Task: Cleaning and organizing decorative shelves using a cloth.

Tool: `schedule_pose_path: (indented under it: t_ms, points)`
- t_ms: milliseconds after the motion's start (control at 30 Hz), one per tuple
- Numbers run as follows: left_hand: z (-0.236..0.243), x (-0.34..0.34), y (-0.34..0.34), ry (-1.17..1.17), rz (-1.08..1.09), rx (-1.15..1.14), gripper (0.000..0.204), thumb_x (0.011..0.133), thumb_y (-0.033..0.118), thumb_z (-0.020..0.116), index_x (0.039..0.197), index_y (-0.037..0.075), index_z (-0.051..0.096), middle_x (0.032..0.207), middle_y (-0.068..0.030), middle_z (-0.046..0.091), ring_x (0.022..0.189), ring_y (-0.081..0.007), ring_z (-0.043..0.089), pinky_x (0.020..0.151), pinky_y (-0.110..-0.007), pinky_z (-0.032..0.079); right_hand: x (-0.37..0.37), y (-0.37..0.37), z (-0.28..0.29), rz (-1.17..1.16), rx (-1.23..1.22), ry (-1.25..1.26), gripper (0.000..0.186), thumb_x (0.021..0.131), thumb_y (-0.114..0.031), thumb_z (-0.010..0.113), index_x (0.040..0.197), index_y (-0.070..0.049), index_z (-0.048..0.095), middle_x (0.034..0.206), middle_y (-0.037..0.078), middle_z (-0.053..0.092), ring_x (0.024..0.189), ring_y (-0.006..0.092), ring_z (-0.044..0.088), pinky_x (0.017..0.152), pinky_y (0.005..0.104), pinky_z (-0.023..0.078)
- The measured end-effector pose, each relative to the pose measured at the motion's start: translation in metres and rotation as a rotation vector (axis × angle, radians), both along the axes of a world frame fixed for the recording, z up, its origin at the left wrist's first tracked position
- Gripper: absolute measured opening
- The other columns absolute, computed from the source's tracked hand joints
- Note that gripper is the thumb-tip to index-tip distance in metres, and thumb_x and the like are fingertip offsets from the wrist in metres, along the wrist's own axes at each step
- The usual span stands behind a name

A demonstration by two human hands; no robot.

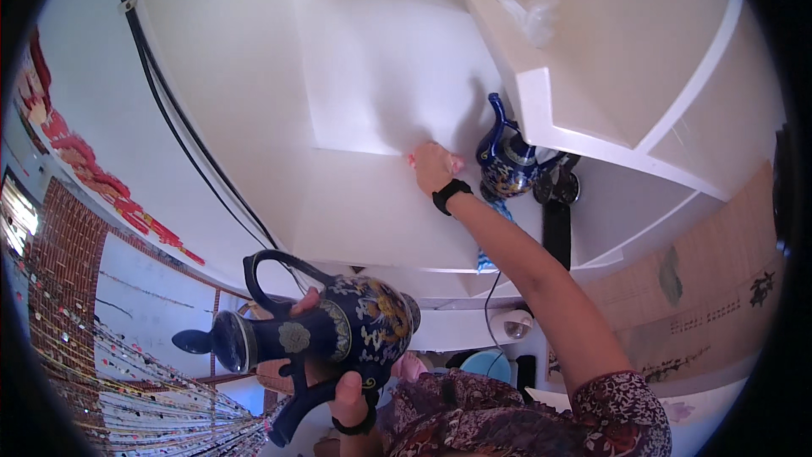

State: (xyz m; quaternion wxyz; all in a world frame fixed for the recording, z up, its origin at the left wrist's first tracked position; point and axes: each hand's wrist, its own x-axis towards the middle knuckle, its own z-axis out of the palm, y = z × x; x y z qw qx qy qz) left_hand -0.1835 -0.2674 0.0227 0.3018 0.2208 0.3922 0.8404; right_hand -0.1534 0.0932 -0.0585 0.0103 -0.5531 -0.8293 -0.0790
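In my left hand (348,400) is a dark blue teapot (359,322) with a tall neck, a pointed lid, a curved handle and gold and white flower patterns. It lies tilted on its side, lid toward the left, my fingers wrapped round its body. My right hand (433,167) reaches up into the white shelf (372,203) and is closed on a crumpled pink cloth (458,164); only the cloth's edges show. The hand is low against the back panel. Just right of it stands a second dark blue teapot (509,165) with a similar pattern.
Below the second teapot a blue-and-white cloth (485,261) hangs over the shelf edge. Beside it are dark objects (558,190). A clear plastic bag (529,15) lies on the shelf above. Black cables (178,106) run down at left, near a bead curtain (144,372). A light-blue basin (486,365) is below.
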Motion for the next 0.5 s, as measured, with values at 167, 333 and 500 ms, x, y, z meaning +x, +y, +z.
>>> schedule_pose_path:
  t_ms: [167,333,500]
  points:
    - [-0.003,-0.004,-0.007,-0.008,0.034,-0.024,0.092,0.063,0.041,0.07,0.132,-0.005,0.029,0.129,-0.016,0.038,0.121,-0.0277,0.038,0.104,-0.04,0.03,-0.041,-0.015,-0.004,0.288,-0.105,0.368,0.009,0.072,-0.015,0.057,0.068,-0.018,0.064,0.068,-0.004,0.063,0.059,0.0121,0.06,0.054,0.0334,0.042]
    - [-0.002,0.004,0.003,-0.001,0.015,-0.027,0.092,0.063,0.041,0.07,0.132,-0.005,0.029,0.129,-0.0159,0.038,0.122,-0.0276,0.038,0.104,-0.04,0.03,-0.084,-0.028,-0.023,0.613,0.32,0.473,0.011,0.074,-0.008,0.059,0.083,-0.011,0.063,0.094,0.014,0.057,0.077,0.0244,0.061,0.072,0.0343,0.048]
    - [-0.001,0.005,0.004,0.011,0.007,-0.03,0.093,0.063,0.041,0.07,0.132,-0.005,0.029,0.129,-0.0158,0.038,0.122,-0.0274,0.038,0.104,-0.04,0.029,-0.066,-0.031,0.002,0.486,0.233,0.272,0.008,0.073,-0.009,0.061,0.08,-0.008,0.064,0.099,0.016,0.052,0.08,0.0291,0.061,0.068,0.0372,0.05]
